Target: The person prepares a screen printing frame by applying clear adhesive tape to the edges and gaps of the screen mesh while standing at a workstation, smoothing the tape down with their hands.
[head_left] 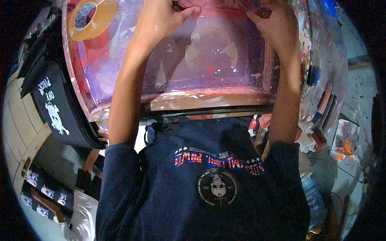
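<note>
My left hand (171,16) is raised over the upper middle of a wooden-framed screen (209,98) with pinkish-purple mesh and pale figure shapes. Its thumb and fingers are curled together, and what they hold, if anything, is too hard to make out. My right hand (269,20) is at the screen's upper right, thumb and finger pinched at a faint, thin strip or edge that I cannot identify. A roll of clear yellowish tape (100,18) lies on the screen's upper left corner, left of my left hand.
Black printed fabric pieces (50,100) are stacked left of the screen. A co-worker (80,209) in a white top is below left by more printed dark pieces (44,193). Squeegees (323,104) and smeared clutter lie at right, with a blue water jug (311,197) lower right.
</note>
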Demonstrator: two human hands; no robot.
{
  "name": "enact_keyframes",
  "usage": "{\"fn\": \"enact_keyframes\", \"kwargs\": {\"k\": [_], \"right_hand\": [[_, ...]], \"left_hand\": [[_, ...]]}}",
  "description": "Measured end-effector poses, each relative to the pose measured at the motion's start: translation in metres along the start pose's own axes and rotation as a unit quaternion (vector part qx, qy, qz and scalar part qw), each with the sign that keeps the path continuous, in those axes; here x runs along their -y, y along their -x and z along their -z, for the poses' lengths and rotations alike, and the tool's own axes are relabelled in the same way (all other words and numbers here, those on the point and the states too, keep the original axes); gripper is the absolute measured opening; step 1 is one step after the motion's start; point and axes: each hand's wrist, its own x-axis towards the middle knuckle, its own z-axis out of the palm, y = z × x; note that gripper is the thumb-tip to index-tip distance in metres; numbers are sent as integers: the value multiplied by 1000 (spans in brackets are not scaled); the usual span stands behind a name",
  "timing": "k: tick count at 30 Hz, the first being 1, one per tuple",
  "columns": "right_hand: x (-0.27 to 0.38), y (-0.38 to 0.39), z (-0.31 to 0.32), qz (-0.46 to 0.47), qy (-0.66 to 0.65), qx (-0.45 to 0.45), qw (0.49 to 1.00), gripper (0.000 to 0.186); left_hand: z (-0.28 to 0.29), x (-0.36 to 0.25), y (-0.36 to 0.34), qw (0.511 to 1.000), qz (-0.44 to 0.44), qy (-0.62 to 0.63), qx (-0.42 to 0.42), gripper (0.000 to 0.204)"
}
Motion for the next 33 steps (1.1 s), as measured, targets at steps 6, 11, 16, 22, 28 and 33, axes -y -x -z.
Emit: {"fn": "enact_keyframes", "kwargs": {"k": [6,11,16,22,28,33], "right_hand": [[-5,-3,-14,47,33,-18,998,28],[3,0,-7,18,27,-15,999,30],[10,-1,-2,-10,26,-2,1000,32],[11,1,-3,11,44,-38,998,36],[5,-2,-9,30,41,-72,996,36],[8,-4,-9,1,39,-60,997,38]], "left_hand": [[0,-2,3,996,-2,-86,-25,23],[2,-17,3,981,-30,-188,-44,26],[3,-11,7,973,-48,-210,-84,35],[7,-11,4,982,-3,-162,-92,46],[1,-1,3,984,25,-143,-107,40],[4,-9,8,981,-1,-144,-128,33]]}}
